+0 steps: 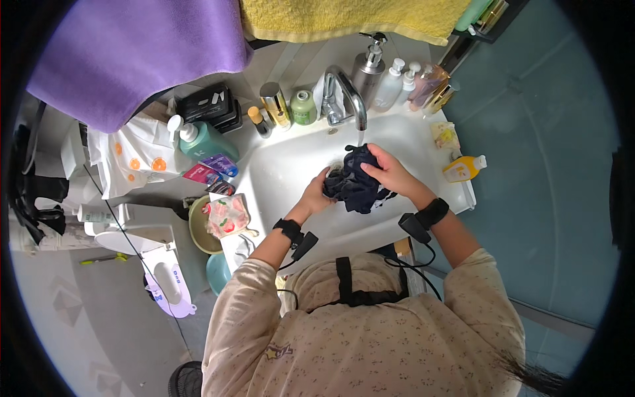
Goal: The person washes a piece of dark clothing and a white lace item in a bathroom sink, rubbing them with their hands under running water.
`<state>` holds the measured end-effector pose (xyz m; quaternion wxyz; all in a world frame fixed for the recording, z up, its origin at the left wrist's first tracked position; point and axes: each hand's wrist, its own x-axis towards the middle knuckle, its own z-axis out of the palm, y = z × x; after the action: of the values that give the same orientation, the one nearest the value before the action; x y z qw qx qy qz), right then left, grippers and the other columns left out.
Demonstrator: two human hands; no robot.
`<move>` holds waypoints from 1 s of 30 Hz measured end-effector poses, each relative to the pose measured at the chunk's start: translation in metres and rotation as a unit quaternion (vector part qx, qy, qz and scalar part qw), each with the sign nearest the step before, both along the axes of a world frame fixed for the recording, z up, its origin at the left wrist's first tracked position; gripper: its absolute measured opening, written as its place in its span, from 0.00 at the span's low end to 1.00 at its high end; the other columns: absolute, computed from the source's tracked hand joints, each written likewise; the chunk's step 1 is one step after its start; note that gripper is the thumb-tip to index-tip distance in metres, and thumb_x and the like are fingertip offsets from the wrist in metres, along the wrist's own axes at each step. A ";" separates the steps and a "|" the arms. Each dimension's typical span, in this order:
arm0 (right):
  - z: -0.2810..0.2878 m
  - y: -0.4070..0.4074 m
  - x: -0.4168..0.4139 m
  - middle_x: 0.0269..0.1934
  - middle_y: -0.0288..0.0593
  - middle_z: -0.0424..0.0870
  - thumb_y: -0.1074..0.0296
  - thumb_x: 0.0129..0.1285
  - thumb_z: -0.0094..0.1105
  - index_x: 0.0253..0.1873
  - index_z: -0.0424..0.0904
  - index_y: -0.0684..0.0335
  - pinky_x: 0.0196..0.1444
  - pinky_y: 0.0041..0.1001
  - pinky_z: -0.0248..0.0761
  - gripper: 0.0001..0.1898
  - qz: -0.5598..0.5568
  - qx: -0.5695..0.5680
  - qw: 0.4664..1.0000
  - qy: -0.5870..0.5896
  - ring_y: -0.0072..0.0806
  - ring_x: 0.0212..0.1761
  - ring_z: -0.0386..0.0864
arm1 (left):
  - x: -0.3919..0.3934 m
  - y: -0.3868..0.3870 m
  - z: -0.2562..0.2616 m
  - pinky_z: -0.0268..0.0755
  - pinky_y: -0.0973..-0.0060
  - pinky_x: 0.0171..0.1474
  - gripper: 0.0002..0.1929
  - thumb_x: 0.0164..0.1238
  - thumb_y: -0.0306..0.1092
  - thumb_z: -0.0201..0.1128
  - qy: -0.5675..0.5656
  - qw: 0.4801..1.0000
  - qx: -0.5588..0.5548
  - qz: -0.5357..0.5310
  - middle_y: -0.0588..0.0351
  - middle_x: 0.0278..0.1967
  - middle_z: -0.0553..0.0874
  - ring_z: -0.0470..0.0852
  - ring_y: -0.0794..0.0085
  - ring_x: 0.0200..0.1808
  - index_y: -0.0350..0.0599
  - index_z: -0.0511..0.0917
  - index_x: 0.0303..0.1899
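A bunched dark cloth garment (pixel 358 181) is held between both hands over the white washbasin (pixel 278 173). My left hand (pixel 315 192) grips its left side, with the fingers partly hidden behind the fabric. At the upper right of the bundle, my right hand (pixel 389 171) pinches it, thumb on top. Water runs from the curved chrome faucet (pixel 354 97) onto the top of the fabric. Thin straps or strips dangle at the lower right of the bundle. Its exact kind of garment cannot be made out.
Pump bottles (pixel 368 69) and small cosmetic containers line the basin's back ledge. A yellow bottle (pixel 464 168) lies on the right rim. To the left are a teal pump bottle (pixel 208 141), a strawberry-print cloth (pixel 228 216) and a toilet (pixel 168 280). Towels (pixel 347 20) hang above.
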<state>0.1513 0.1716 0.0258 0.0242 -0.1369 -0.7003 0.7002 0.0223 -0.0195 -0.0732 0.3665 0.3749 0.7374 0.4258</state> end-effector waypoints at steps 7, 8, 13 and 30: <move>0.060 0.001 0.010 0.56 0.42 0.72 0.77 0.67 0.53 0.65 0.60 0.71 0.61 0.24 0.64 0.24 0.038 0.079 0.990 0.111 0.22 0.57 0.70 | 0.005 0.041 0.013 0.70 0.72 0.57 0.39 0.50 0.30 0.74 -0.012 0.995 -0.051 -0.084 0.51 0.51 0.80 0.78 0.68 0.52 0.41 0.62 0.65; 0.073 0.000 0.009 0.56 0.41 0.72 0.77 0.67 0.52 0.65 0.61 0.71 0.61 0.23 0.63 0.23 0.050 0.066 0.991 0.106 0.22 0.57 0.70 | 0.003 0.039 0.011 0.70 0.72 0.57 0.39 0.50 0.30 0.74 -0.009 0.996 -0.049 -0.078 0.51 0.51 0.80 0.78 0.68 0.52 0.41 0.62 0.65; 0.104 0.017 0.015 0.53 0.37 0.73 0.79 0.66 0.51 0.63 0.63 0.70 0.60 0.21 0.64 0.20 0.042 0.069 0.989 0.124 0.19 0.55 0.70 | -0.003 0.033 0.024 0.71 0.75 0.53 0.29 0.56 0.37 0.71 -0.198 0.976 0.028 -0.086 0.56 0.47 0.81 0.79 0.74 0.46 0.41 0.70 0.59; 0.166 0.050 0.053 0.52 0.39 0.79 0.85 0.63 0.52 0.62 0.65 0.67 0.58 0.22 0.69 0.22 -0.158 0.085 0.961 0.210 0.21 0.52 0.77 | -0.082 -0.016 0.129 0.68 0.80 0.37 0.10 0.67 0.36 0.62 -0.028 0.994 0.108 0.007 0.65 0.28 0.79 0.73 0.83 0.31 0.38 0.79 0.39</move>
<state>0.2044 0.2219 0.1913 0.2923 -0.0934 -0.7061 0.6382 -0.0596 -0.0357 0.0558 0.3418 0.3951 0.6789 0.5159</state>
